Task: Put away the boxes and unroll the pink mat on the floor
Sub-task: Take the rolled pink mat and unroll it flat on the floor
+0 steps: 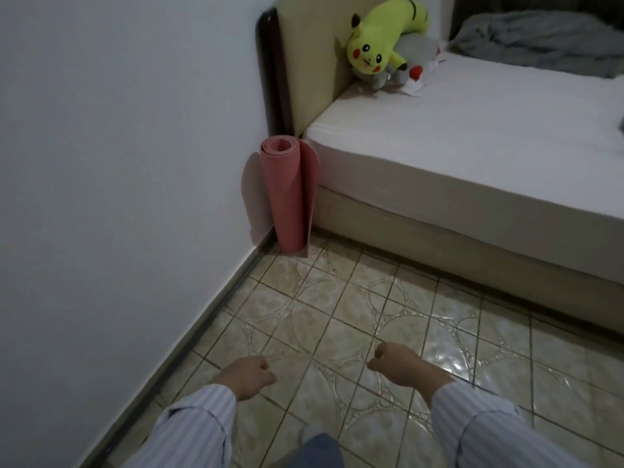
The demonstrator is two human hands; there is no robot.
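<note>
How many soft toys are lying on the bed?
2 for certain: a yellow soft toy leaning on the headboard, and a grey soft toy partly under it. More may be hidden behind them.

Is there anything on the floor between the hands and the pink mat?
No, nothing visible. Only bare tile floor lies between the left hand, the right hand and the rolled pink mat, which stands upright in the corner between the wall and the bed.

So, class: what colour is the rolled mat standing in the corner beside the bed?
Pink; the rolled mat shows best in the head view.
</note>
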